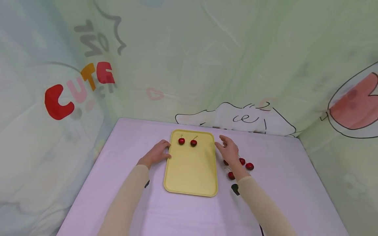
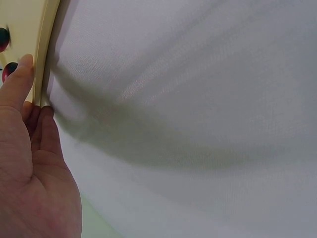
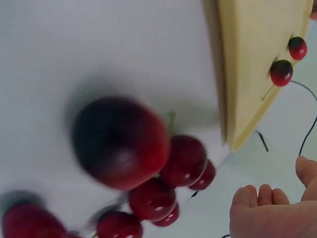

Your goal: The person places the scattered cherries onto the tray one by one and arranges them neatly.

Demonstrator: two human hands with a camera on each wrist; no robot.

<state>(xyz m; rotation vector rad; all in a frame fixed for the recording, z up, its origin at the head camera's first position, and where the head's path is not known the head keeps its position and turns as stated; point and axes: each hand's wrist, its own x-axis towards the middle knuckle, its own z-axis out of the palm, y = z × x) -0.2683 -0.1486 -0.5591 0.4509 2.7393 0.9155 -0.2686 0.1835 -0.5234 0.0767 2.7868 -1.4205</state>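
Observation:
A yellow rectangular tray (image 1: 190, 173) lies on the table with two dark red cherries, a left cherry (image 1: 181, 141) and a right cherry (image 1: 193, 143), near its far end. At the tray's left edge, my left hand (image 1: 156, 152) grips the rim; in the left wrist view the thumb (image 2: 20, 82) lies over the rim and the fingers sit against its outer side. My right hand (image 1: 228, 150) hovers by the tray's right edge, fingers apart and nothing visible in it. Several loose cherries (image 1: 249, 166) lie beneath and beside it, some hidden by the hand.
The table (image 1: 280, 183) wears a pale lilac cover. Printed cloth walls (image 1: 183, 65) stand behind it and at both sides. A small dark object (image 1: 235, 189) shows beside the right sleeve, and a thin black cord (image 1: 261, 229) lies near the front.

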